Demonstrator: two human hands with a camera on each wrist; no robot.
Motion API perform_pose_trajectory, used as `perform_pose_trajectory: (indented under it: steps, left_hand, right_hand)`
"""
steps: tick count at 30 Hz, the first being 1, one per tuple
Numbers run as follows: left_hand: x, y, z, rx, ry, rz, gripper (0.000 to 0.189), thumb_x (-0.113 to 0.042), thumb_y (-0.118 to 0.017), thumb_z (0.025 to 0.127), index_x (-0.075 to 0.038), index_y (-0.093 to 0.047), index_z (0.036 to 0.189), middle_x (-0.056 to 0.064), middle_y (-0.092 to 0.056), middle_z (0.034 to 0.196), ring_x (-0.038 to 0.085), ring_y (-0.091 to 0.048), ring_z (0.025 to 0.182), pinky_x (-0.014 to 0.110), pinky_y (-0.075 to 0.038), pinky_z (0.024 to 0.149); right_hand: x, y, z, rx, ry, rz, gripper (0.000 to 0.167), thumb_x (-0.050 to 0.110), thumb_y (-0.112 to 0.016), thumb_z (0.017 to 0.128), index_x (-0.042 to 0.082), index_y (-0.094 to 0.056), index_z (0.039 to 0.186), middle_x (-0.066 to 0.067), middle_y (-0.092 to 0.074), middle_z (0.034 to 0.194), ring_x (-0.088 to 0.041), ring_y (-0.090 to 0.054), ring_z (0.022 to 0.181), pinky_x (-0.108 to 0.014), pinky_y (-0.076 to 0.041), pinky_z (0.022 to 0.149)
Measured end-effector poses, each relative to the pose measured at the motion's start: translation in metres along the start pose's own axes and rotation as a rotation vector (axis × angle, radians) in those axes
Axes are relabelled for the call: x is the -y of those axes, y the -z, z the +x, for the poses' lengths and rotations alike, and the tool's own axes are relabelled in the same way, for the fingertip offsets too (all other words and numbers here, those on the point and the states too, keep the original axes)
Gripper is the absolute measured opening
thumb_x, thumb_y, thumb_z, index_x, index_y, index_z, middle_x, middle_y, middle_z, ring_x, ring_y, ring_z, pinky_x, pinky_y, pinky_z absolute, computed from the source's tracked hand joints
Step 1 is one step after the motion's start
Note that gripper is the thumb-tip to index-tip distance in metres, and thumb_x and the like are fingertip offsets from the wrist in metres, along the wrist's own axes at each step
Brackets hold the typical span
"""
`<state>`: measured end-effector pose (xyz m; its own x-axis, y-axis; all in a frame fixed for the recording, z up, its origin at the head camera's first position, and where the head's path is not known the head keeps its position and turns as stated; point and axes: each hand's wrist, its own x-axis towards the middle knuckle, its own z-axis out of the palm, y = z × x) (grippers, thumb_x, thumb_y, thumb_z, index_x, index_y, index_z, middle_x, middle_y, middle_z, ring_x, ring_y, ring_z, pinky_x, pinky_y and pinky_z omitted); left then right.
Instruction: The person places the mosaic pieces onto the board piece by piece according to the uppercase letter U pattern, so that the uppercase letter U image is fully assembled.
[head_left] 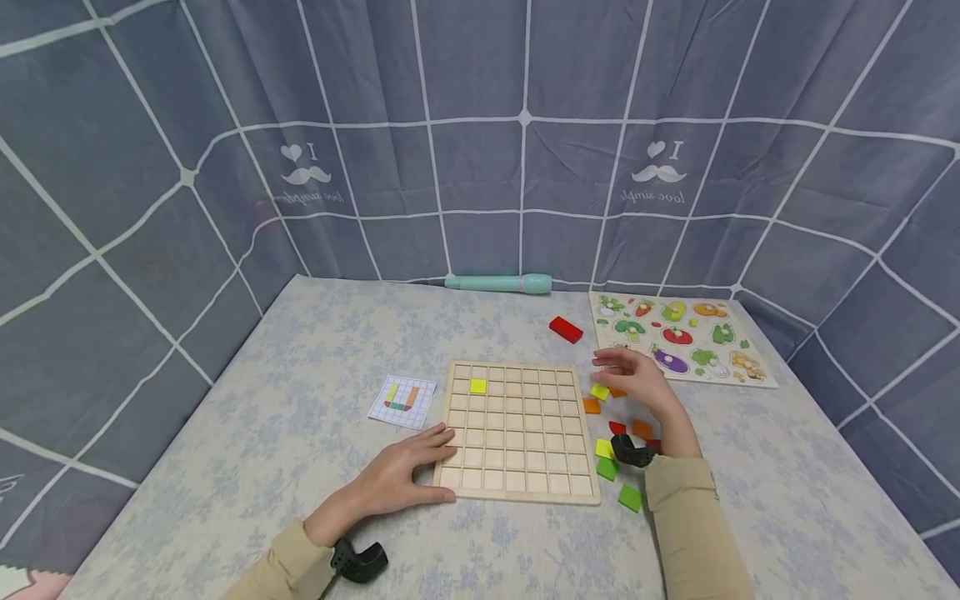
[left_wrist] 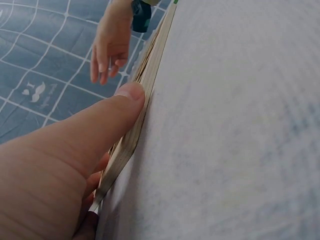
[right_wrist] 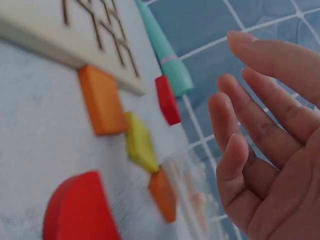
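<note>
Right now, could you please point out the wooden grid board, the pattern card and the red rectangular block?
Wooden grid board (head_left: 515, 437): head view, bare cell near its middle.
Pattern card (head_left: 402, 402): head view, middle of its printed face.
Red rectangular block (head_left: 566, 329): head view, its top.

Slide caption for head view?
Left hand touches wooden grid board holding one yellow tile; right hand hovers near loose colored tiles.

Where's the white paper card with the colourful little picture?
In the head view, the white paper card lies just left of the wooden grid board, beside its farther half, with a small gap between them.
</note>
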<state>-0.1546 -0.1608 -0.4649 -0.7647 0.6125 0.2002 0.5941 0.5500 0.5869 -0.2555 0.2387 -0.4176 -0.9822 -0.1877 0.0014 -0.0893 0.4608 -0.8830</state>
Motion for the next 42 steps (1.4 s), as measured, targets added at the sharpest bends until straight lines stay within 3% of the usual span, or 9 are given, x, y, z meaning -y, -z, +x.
perform_pose_trajectory:
  steps: [7,15,21,42]
  left_hand:
    - [0.0,0.0,0.0,-0.002,-0.006,0.003,0.069,-0.051,-0.069,0.079,-0.006,-0.057,0.13,0.006,-0.042,0.144,0.022,-0.031,0.136,0.043,-0.032,0.108]
    - [0.0,0.0,-0.001,-0.001,0.002,0.006,0.07,-0.052,-0.068,0.079,-0.006,-0.057,0.13,0.005,-0.043,0.143,0.022,-0.031,0.136,0.043,-0.033,0.107]
    - [-0.001,0.0,-0.001,-0.003,0.003,0.009,0.07,-0.052,-0.069,0.079,-0.006,-0.057,0.13,0.005,-0.043,0.143,0.022,-0.031,0.136,0.043,-0.033,0.108]
    - [-0.001,0.001,-0.001,-0.004,-0.008,-0.002,0.068,-0.049,-0.07,0.079,-0.006,-0.057,0.13,0.006,-0.043,0.143,0.023,-0.032,0.136,0.042,-0.033,0.108]
  right_hand:
    - [-0.018,-0.001,0.003,0.022,-0.064,-0.04,0.05,0.022,-0.069,0.087,0.0,-0.054,0.128,-0.019,-0.059,0.121,-0.03,-0.056,0.101,-0.032,-0.052,0.076]
    - [-0.027,-0.003,0.003,0.033,-0.11,-0.066,0.05,0.023,-0.071,0.085,0.002,-0.056,0.127,-0.017,-0.061,0.119,-0.027,-0.056,0.093,-0.031,-0.045,0.065]
    - [-0.03,-0.006,0.004,0.018,-0.146,-0.055,0.05,0.023,-0.073,0.082,0.004,-0.057,0.126,-0.011,-0.064,0.114,-0.022,-0.054,0.092,-0.03,-0.043,0.067]
    - [-0.035,-0.007,0.003,-0.021,-0.162,-0.1,0.044,0.014,-0.074,0.082,0.002,-0.059,0.122,-0.015,-0.061,0.116,-0.024,-0.054,0.089,-0.027,-0.047,0.074]
